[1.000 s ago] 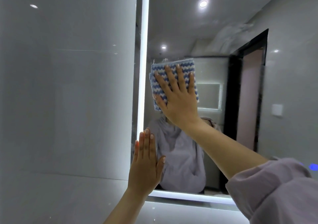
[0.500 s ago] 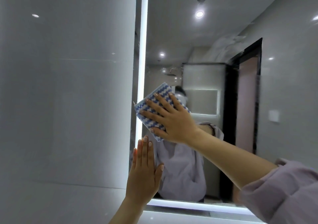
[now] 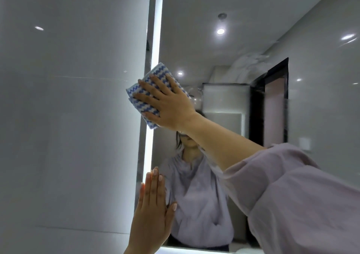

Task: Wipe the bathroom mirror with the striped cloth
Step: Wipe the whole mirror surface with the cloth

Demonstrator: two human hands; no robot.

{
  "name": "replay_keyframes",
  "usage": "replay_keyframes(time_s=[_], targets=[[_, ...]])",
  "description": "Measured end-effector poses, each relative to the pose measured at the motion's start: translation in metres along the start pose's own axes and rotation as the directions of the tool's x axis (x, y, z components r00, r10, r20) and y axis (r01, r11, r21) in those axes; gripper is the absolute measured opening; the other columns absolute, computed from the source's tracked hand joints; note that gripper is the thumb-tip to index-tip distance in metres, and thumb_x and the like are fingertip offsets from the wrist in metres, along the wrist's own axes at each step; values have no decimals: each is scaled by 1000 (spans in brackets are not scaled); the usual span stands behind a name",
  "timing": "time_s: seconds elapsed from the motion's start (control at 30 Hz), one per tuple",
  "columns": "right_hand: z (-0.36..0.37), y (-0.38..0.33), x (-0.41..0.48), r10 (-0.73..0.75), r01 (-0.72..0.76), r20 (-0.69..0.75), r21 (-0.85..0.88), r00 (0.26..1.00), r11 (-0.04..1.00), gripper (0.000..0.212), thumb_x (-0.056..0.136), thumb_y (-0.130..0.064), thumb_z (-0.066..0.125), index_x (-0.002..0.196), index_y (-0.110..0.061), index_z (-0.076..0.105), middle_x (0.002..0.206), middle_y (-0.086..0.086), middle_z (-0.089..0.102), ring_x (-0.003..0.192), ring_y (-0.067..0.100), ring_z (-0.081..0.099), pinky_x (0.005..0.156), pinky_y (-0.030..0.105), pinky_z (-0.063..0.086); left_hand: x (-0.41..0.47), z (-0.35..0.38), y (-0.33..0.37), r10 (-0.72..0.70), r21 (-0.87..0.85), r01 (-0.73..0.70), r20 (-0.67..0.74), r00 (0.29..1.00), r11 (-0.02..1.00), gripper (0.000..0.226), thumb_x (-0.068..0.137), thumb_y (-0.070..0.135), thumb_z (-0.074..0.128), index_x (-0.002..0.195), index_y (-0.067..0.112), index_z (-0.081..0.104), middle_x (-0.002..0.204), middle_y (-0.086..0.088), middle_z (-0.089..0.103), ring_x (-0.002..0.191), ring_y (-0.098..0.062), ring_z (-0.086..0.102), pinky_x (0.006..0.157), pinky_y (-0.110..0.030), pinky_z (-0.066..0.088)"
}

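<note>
Here the right hand (image 3: 169, 105) lies flat on the striped cloth (image 3: 158, 70), its fingers (image 3: 148, 87) straight and spread, pressing the cloth against the bathroom mirror (image 3: 253, 39). It does not curl round the cloth; the palm and fingers simply hold it to the glass. The cloth, folded and patterned in blue and white zigzag stripes, sits at the mirror's left edge, about mid-height, covering part of the lit strip (image 3: 156, 29) that runs down that side, with one corner reaching out past the frame toward the grey wall tile (image 3: 68, 117). The right forearm comes up from the lower right, bare to a pushed-back pale lilac sleeve (image 3: 302, 195). Lower down, the left hand (image 3: 153, 214) is open too, fingers straight and close together and pointing upward, its palm set flat at the mirror's lower left edge, well below the cloth. The glass reflects round ceiling lights (image 3: 220, 31) and a dark door frame (image 3: 276, 101).
</note>
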State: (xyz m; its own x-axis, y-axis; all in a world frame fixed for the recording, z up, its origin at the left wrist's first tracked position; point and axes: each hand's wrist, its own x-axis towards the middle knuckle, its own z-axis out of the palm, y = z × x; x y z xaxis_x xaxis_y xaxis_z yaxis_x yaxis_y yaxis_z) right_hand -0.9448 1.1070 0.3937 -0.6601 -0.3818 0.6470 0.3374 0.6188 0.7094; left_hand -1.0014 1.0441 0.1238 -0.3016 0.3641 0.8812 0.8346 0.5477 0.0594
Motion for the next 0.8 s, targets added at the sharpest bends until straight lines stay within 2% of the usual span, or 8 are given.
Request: replay_keyframes(time_s=[0.1,0.23,0.37,0.47,0.57,0.7,0.8], targets=[[0,0,2,8,-8,-7,-13,1000,1000,61,97,-57,18,153,-35,4,162,-3,-3,148,24,-7,118,49,-10,2,-1,0,-16,9,16,14,1000,1000,73,96,54,18,147,2,22,157,-13,15,148,-26,4,121,-35,-1],[2,1,-2,35,-35,-27,5,999,999,61,98,-56,17,153,-34,3,162,-3,-3,148,24,-6,118,47,-10,1,-7,4,-23,62,20,48,999,998,73,96,54,18,141,0,39,152,-18,31,146,-27,7,118,-37,5],[5,14,-17,105,-104,-51,19,993,994,61,98,-55,17,153,-33,5,162,-3,1,149,24,-4,119,48,-5,0,-9,5,-35,62,33,33,999,998,74,97,55,12,141,1,37,152,-17,31,144,-26,9,115,-39,13],[6,39,-37,144,-144,-53,-6,988,990,62,98,-56,17,153,-32,5,162,-1,1,148,25,-4,119,48,-7,-1,-10,4,-14,101,11,36,999,995,71,95,52,22,141,0,37,153,-17,27,146,-28,8,117,-39,11],[6,71,-66,228,-230,-62,-31,972,973,63,96,-57,12,153,-31,5,162,1,1,148,27,-3,119,48,-5,-2,-11,4,5,119,-10,38,999,993,72,93,50,29,143,-1,32,155,-18,23,146,-33,12,119,-37,6],[6,114,-108,356,-358,-67,-24,932,933,65,96,-61,12,153,-33,1,162,1,-1,148,27,-3,119,49,-2,-3,-16,8,-6,46,4,41,999,999,72,97,53,15,147,1,23,158,-16,15,146,-33,14,119,-37,8],[8,138,-140,472,-472,-88,27,877,881,64,96,-61,14,153,-33,6,162,-1,3,149,24,-1,119,48,-1,-4,-22,10,6,45,-8,43,999,999,71,97,51,18,146,-1,25,156,-18,19,145,-35,18,118,-36,8]])
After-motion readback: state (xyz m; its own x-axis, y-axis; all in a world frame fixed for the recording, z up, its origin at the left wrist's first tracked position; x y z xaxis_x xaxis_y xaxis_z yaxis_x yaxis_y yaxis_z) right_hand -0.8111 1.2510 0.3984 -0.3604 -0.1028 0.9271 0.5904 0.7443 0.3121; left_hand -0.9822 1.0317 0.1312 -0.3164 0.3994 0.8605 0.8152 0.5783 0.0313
